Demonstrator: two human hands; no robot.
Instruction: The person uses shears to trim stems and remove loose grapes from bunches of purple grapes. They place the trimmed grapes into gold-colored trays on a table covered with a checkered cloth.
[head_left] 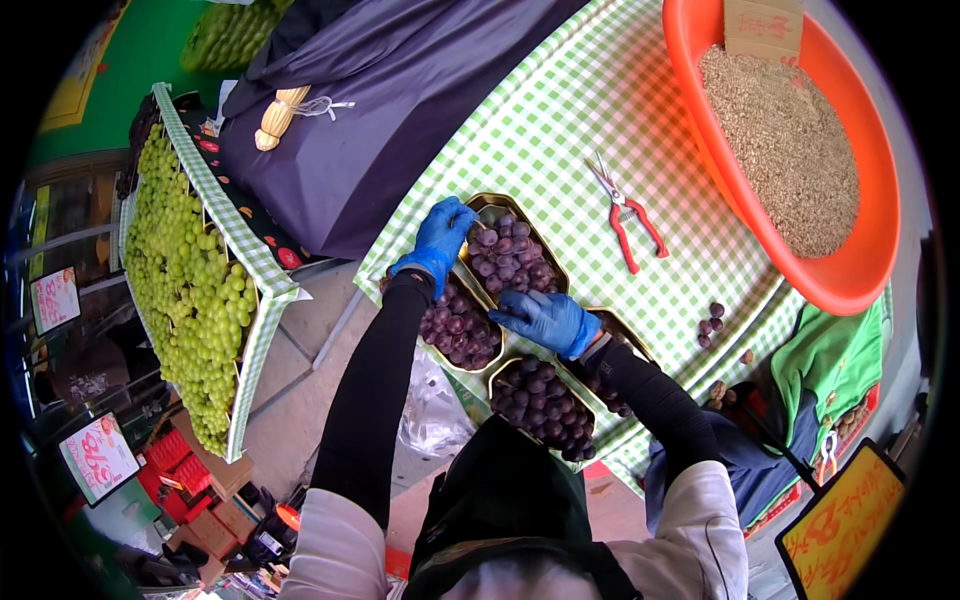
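Observation:
A bunch of dark purple grapes (508,252) lies in a gold-rimmed black tray (562,265) at the table's near left edge. My left hand (443,237), in a blue glove, pinches the bunch's pale stem end at the tray's upper left corner. My right hand (548,322), also gloved in blue, curls its fingers against the near end of the same bunch; its fingertips are partly hidden. Beside and below stand more trays of dark grapes: one on the left (462,330), one nearest me (543,405), and one partly under my right forearm (607,393).
Red-handled pruning shears (627,215) lie slightly open on the green checked tablecloth (560,120). A big orange basin (735,225) of brown granules fills the far right. Loose grapes (710,326) sit nearby. Green grapes (185,300) fill a stand on the left. A straw bundle (279,118) rests on dark cloth.

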